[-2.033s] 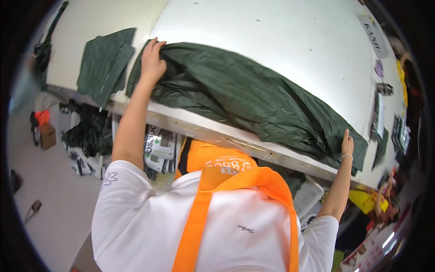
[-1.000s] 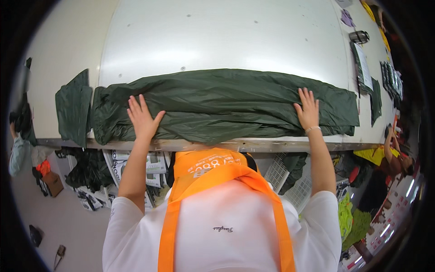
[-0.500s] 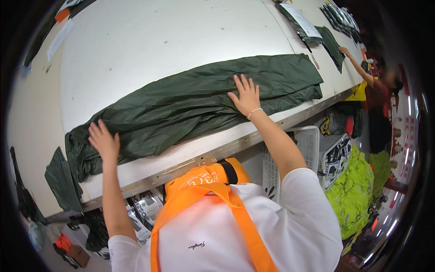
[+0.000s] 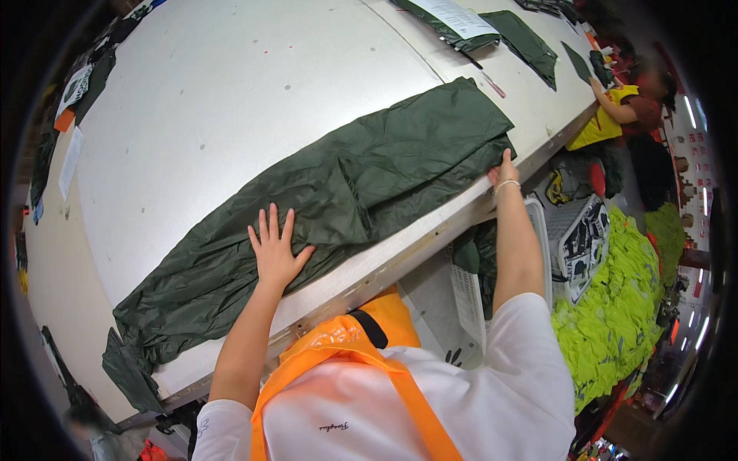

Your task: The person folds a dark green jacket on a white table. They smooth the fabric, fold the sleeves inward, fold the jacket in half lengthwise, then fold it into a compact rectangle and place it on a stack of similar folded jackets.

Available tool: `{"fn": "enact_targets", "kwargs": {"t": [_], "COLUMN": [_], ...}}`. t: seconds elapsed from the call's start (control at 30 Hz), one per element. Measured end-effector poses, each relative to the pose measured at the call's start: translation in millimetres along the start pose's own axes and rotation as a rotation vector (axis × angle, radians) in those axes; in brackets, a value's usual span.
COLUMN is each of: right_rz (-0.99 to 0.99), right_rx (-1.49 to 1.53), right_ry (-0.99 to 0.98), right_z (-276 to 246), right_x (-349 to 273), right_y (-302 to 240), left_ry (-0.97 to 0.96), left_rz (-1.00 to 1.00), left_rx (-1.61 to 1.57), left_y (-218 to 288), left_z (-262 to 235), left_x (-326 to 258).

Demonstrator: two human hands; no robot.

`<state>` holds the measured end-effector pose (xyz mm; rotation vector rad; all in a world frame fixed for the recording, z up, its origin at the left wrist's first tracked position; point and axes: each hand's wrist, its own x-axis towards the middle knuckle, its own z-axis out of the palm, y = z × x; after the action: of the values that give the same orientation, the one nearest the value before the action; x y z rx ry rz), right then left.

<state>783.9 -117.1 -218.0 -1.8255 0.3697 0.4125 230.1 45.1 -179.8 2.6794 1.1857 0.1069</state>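
One long dark green garment, two hands, one white table.

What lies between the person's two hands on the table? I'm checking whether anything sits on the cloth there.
In the head view, only the dark green fabric spans from the left hand to the right hand; nothing else rests on that stretch.

A long dark green garment lies stretched along the near edge of the white desk, wrinkled, one end drooping over the edge at lower left. The left hand rests flat on the cloth near its middle, fingers spread. The right hand touches the garment's far corner at the desk edge; its grip cannot be made out. Bright yellow-green fabric is heaped below the desk at right. Further dark green pieces lie at the far end of the desk.
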Motion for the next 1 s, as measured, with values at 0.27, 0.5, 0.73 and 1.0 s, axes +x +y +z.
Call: {"fn": "enact_targets", "kwargs": {"t": [0.27, 0.5, 0.73, 1.0], "right_rz": [-0.905, -0.198, -0.539, -0.508], "right_rx": [-0.908, -0.473, -0.312, 0.049], "right_ry": [0.873, -0.088, -0.045, -0.184], "right_z": [-8, 36, 36, 3], "right_x": [117, -59, -15, -127], "right_y": [11, -56, 20, 58], "left_ry": [-0.049, -0.067, -0.005, 0.060], "left_rz": [0.012, -0.014, -0.093, -0.243], "left_rx": [-0.001, -0.016, -0.056, 0.009], "left_y": [6, 10, 13, -18], "left_z": [8, -1, -48, 2], "left_x": [13, 14, 1, -21]}}
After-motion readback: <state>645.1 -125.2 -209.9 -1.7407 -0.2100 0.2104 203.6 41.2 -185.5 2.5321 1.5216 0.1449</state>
